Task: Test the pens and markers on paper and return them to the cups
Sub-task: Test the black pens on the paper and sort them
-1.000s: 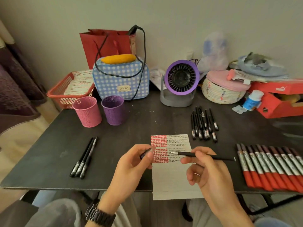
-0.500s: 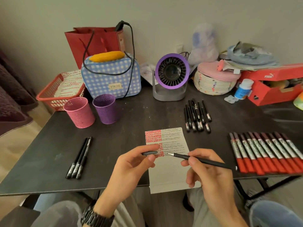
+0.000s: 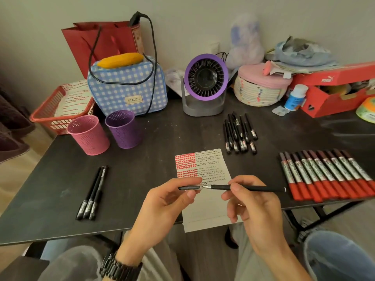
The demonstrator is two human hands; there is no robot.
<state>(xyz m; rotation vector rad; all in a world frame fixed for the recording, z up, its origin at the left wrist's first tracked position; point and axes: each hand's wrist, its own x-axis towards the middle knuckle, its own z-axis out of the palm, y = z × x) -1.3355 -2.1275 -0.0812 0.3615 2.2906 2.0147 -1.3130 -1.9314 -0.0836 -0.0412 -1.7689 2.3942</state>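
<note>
My right hand (image 3: 251, 201) holds a thin black pen (image 3: 247, 188) level above the paper (image 3: 205, 191), its silver tip pointing left. My left hand (image 3: 164, 201) pinches the pen's black cap (image 3: 189, 188), whose mouth sits right at the tip. The paper bears red marks and rows of black scribbles. Three black pens (image 3: 92, 192) lie at the left. Several black pens (image 3: 239, 132) lie behind the paper. A row of several red markers (image 3: 324, 175) lies at the right. A pink cup (image 3: 88, 134) and a purple cup (image 3: 123, 128) stand at the back left.
Along the back of the dark table (image 3: 142, 169) stand a red basket (image 3: 50, 116), a blue checked bag (image 3: 127, 88), a purple fan (image 3: 205, 84), a woven basket (image 3: 261, 92), a small bottle (image 3: 295, 97) and a red shoebox (image 3: 334, 88). The paper overhangs the near table edge.
The cap in my left hand and the pen tip in my right have come together, from a gap to touching. The pen has levelled out.
</note>
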